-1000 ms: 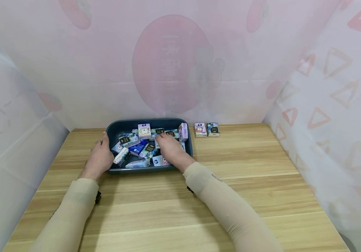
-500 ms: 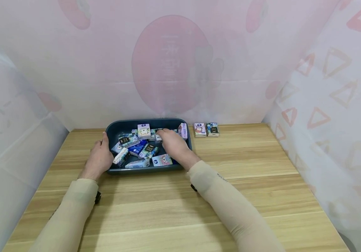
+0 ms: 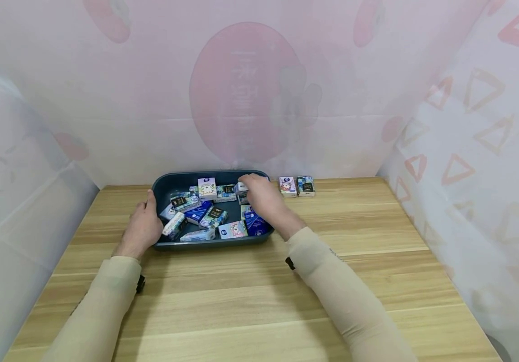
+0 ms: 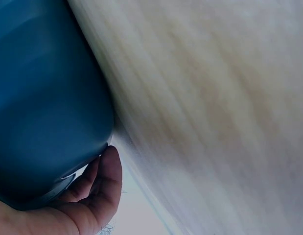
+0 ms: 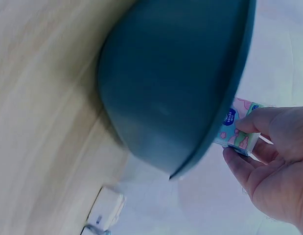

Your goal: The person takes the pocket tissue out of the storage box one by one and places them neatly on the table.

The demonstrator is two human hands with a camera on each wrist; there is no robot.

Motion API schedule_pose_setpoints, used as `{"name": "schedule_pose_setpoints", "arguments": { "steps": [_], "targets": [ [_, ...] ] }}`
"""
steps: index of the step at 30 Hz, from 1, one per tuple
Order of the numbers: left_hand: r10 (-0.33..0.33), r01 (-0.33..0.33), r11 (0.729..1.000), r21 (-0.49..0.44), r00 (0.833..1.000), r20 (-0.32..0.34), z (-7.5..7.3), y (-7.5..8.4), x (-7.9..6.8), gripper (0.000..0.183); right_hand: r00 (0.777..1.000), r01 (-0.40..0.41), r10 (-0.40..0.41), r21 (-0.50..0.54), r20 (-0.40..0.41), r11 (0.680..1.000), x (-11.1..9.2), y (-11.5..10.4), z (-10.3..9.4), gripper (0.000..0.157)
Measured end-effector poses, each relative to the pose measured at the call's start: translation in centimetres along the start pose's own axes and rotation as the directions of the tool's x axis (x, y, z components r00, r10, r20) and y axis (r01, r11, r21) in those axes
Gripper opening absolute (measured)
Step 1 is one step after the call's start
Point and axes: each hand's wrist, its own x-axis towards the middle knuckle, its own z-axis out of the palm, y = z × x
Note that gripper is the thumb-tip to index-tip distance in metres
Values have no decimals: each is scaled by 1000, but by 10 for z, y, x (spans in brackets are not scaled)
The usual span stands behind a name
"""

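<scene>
A dark blue-green plastic tub (image 3: pixel 214 245) full of small tissue packs stands at the back of the table in the head view. My left hand (image 3: pixel 141 229) grips its left end, thumb on the rim and fingers curled underneath, as the left wrist view shows. Over the tub's right end, my right hand (image 3: pixel 266 201) pinches a pastel tissue pack (image 5: pixel 229 120) with pink patterns between thumb and fingers. Inside lie dark blue packs (image 3: pixel 256 223), floral packs with black labels (image 3: pixel 214 217) and a white cartoon pack (image 3: pixel 207 187).
On the wooden table (image 3: pixel 223 306), right of the tub, a purple-white cartoon pack (image 3: pixel 287 187) and a dark floral pack (image 3: pixel 306 186) lie side by side. Printed cloth walls (image 3: pixel 345 141) close off the back and both sides.
My right hand has moved right and slightly back across the tub, carrying the tissue pack and uncovering the dark blue pack near the right corner. The left hand has stayed on the tub.
</scene>
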Motion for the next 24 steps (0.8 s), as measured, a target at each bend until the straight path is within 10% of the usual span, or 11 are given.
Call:
{"name": "schedule_pose_setpoints", "arguments": {
  "steps": [24],
  "targets": [
    [-11, 11, 1000, 13, 1000, -2, 1, 1, -1, 94, 990, -90, 101, 111, -96, 990, -8, 69, -49, 52]
  ]
}}
